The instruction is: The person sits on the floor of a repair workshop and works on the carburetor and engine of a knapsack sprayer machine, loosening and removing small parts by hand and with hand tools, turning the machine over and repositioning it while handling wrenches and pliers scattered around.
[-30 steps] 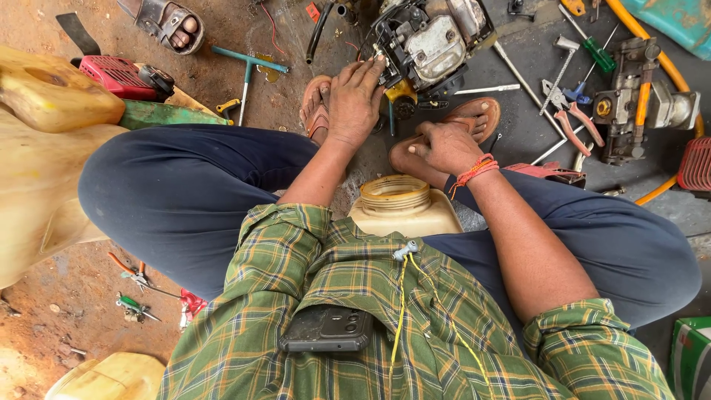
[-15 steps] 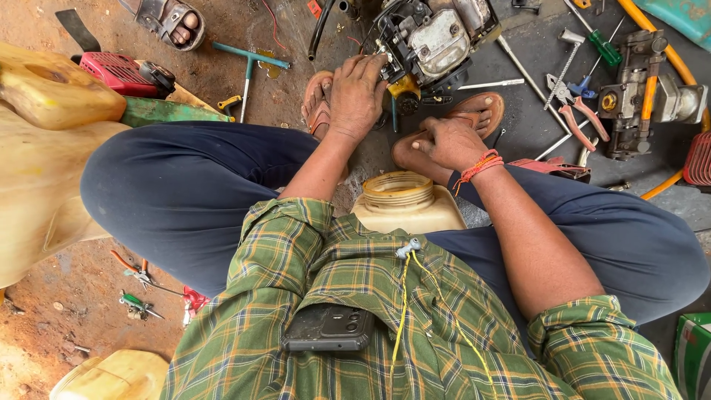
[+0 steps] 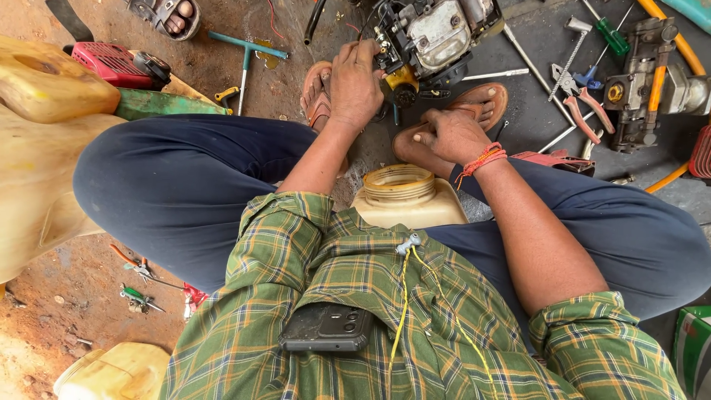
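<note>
Engine (image 3: 437, 37), small and grey-black, sits on the ground just beyond my sandalled feet, and everything else I place from it. My left hand (image 3: 355, 81) rests against its near left side, fingers curled over the edge by the yellow fitting (image 3: 404, 85); I cannot tell whether they pinch a part or only steady it. My right hand (image 3: 448, 137) is below the engine, loosely fisted over my foot, holding nothing I can see. To do this well, I judge I should brace the engine firmly and work with fingertips. Pliers (image 3: 578, 100) lie to the engine's right, a cream tank (image 3: 407, 196) nearer me.
</note>
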